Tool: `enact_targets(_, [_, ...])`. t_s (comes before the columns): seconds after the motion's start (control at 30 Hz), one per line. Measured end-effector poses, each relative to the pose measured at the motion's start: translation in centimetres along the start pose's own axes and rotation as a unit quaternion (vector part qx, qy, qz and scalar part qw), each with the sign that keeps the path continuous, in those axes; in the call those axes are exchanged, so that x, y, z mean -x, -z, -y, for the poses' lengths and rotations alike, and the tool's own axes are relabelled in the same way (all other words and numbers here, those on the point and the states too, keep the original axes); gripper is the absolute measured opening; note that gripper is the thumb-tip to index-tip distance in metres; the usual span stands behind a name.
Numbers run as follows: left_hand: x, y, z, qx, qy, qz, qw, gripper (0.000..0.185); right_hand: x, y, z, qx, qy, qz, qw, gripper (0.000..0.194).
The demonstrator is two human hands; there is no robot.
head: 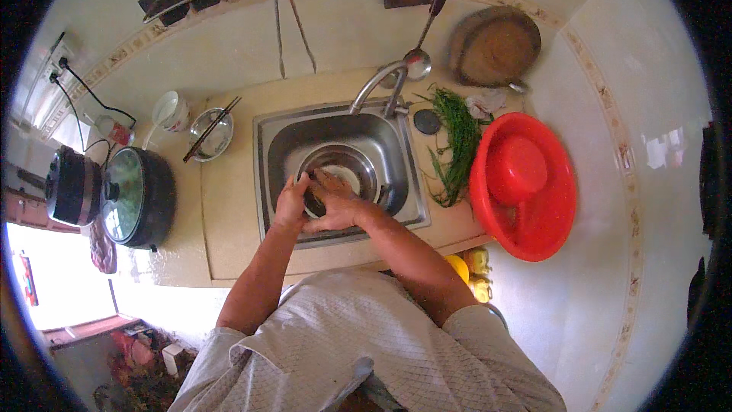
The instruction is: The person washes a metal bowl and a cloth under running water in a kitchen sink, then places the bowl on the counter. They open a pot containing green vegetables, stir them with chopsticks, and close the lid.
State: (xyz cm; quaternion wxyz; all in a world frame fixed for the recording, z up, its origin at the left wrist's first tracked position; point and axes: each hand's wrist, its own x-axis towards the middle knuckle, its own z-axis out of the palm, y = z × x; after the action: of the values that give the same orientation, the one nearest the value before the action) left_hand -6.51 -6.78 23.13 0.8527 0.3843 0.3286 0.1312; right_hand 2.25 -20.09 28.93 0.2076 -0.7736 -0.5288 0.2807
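Inside the stainless steel sink (394,154) stands a round metal basin (366,157). Both of my hands are over its near left part. My left hand (291,201) is at the basin's left rim, its fingers bent upward around something dark, which I cannot make out. Reaching in from the right, my right hand (337,203) is partly inside the basin, its fingers over the same dark spot. Whether either hand grips the rim or an object is hidden. Above the sink curves a metal faucet (380,80). Long green vegetables (457,143) lie on the counter right of the sink.
Red plastic basins (552,206) stand at the right. Left on the counter are a metal bowl (214,140) with chopsticks (209,133) across it, a white bowl (170,110) and a lidded electric pan (131,194). A black drain stopper (426,122) lies near the faucet; a ladle (418,63) hangs behind.
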Motion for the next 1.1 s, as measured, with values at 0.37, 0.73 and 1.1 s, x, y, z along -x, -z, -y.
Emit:
enact_targets(0.37, [1.0, -1.1, -1.7, -0.028, -0.021, -0.071, 0.997, 0.042, -0.7, -2.0, -1.1, 0.033, 0.033, -0.011, 0.999, 0.102])
enact_targets(0.73, [-0.5, 3.4, 0.5, -0.176, -0.139, -0.144, 0.964, 0.040, -0.8, -6.7, -8.7, -0.181, -0.108, -0.074, 0.975, 0.028])
enact_targets(1.1, [2.2, 3.5, 1.5, -0.188, -0.121, -0.192, 0.956, 0.042, -0.5, -8.8, -18.4, 0.208, -0.076, 0.196, 0.955, 0.069])
